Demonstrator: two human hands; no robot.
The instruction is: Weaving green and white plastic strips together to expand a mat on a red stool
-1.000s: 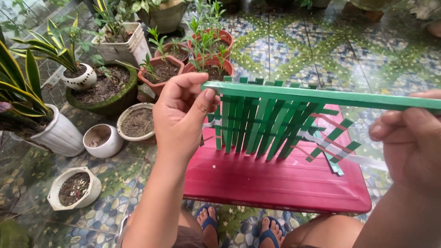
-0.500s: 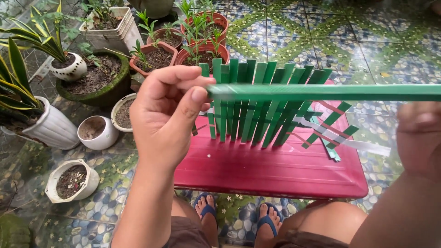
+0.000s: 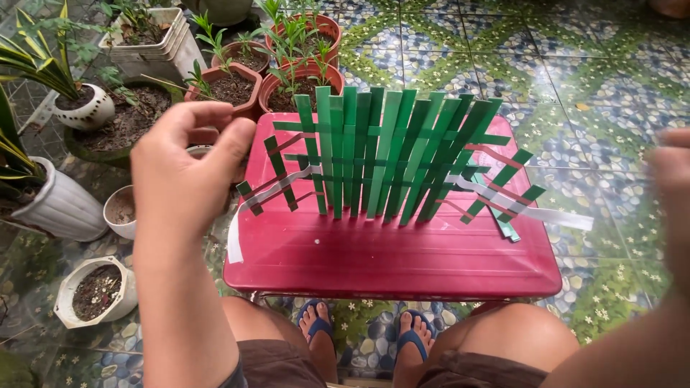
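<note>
Right of left hand (image 3: pixel 188 165), green strip weave (image 3: pixel 392 154), seemingly untouched

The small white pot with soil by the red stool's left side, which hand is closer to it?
Left. The left hand hovers just above the small white pot with soil; the right hand, blurred, is far across the red plastic stool.

Around us we see a floor (image 3: pixel 589 79) of green and blue patterned tiles. Terracotta pots (image 3: pixel 230 86) with young green shoots stand close together at the far edge. Beside them sits a white square planter (image 3: pixel 169 50), and a dark bowl of soil (image 3: pixel 115 133) lies nearer. Two white ribbed pots (image 3: pixel 90 108) hold striped, sword-leaved plants. Small white pots (image 3: pixel 97 291) filled with soil rest near our blue sandals (image 3: pixel 320 330).
</note>
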